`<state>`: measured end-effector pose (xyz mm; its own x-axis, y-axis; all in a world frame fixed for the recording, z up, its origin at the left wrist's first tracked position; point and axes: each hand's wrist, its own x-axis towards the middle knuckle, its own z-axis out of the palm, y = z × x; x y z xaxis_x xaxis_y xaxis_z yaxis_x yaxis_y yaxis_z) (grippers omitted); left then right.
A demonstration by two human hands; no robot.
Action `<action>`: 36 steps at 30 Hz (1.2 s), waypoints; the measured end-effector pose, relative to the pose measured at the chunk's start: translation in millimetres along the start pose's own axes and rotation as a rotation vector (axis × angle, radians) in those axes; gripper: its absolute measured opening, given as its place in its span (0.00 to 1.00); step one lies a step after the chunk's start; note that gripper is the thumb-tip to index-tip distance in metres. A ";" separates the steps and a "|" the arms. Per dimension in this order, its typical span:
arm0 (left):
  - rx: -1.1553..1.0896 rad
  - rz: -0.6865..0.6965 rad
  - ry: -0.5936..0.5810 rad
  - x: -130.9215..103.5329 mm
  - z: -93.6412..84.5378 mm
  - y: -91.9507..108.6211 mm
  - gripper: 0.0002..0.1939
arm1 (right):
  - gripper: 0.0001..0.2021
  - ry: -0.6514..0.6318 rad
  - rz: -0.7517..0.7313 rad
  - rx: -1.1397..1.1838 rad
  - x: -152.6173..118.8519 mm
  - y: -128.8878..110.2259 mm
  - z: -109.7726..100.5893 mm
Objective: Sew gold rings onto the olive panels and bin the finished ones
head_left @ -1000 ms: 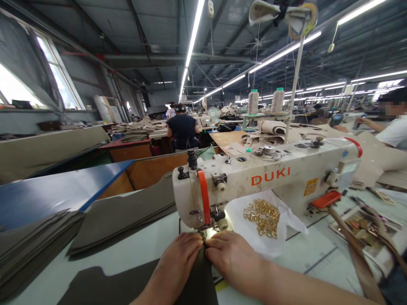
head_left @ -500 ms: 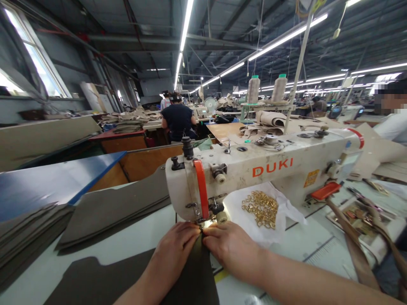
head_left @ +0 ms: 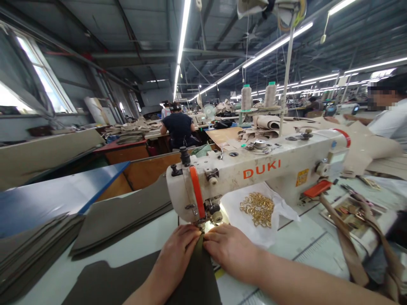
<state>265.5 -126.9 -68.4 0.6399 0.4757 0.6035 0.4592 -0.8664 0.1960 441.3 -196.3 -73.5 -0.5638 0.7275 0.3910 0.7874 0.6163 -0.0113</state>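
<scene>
A dark olive fabric panel (head_left: 108, 281) lies on the pale machine table, its narrow edge running under the needle area of a white sewing machine (head_left: 229, 173). My left hand (head_left: 179, 250) is closed on the panel's left side, fingertips pinched close to the presser foot. On the other side my right hand (head_left: 230, 250) grips the same piece, its fingers bent at the edge. A lamp lights the spot just behind the fingertips. The needle and the exact stitch point are hidden by my fingers.
Gold-coloured metal rings (head_left: 259, 207) lie on a white sheet (head_left: 229, 199) behind my right hand. Stacked fabric panels (head_left: 121, 220) are at the left. A tray (head_left: 352, 216) of small parts with brown straps (head_left: 346, 250) stands right. A co-worker (head_left: 388, 106) is at far right.
The view has shifted slightly, so the machine appears a little further left. Both hands keep their hold on the fabric beside the presser foot. The co-worker at right shows more.
</scene>
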 end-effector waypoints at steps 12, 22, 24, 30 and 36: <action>0.192 0.042 -0.035 -31.4 4.9 -6.5 0.17 | 0.09 -0.009 -0.105 -0.017 -2.2 -2.9 -7.4; 0.199 0.086 -0.035 -25.8 2.4 -7.8 0.17 | 0.09 -0.060 -0.096 0.006 0.3 -0.9 -9.9; 0.202 0.087 -0.038 -26.2 3.5 -9.9 0.17 | 0.08 -0.065 -0.094 0.010 1.1 0.3 -9.2; 0.245 0.110 -0.077 -26.2 2.4 -10.2 0.18 | 0.08 -0.057 -0.100 0.030 2.8 2.0 -8.4; 0.214 0.077 -0.120 -22.1 -1.2 -4.0 0.17 | 0.07 -0.068 -0.092 0.042 3.7 1.6 -6.8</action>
<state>248.8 -134.1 -81.6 0.7408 0.4352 0.5117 0.5179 -0.8551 -0.0226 442.2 -194.7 -65.9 -0.6497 0.6854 0.3289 0.7215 0.6922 -0.0173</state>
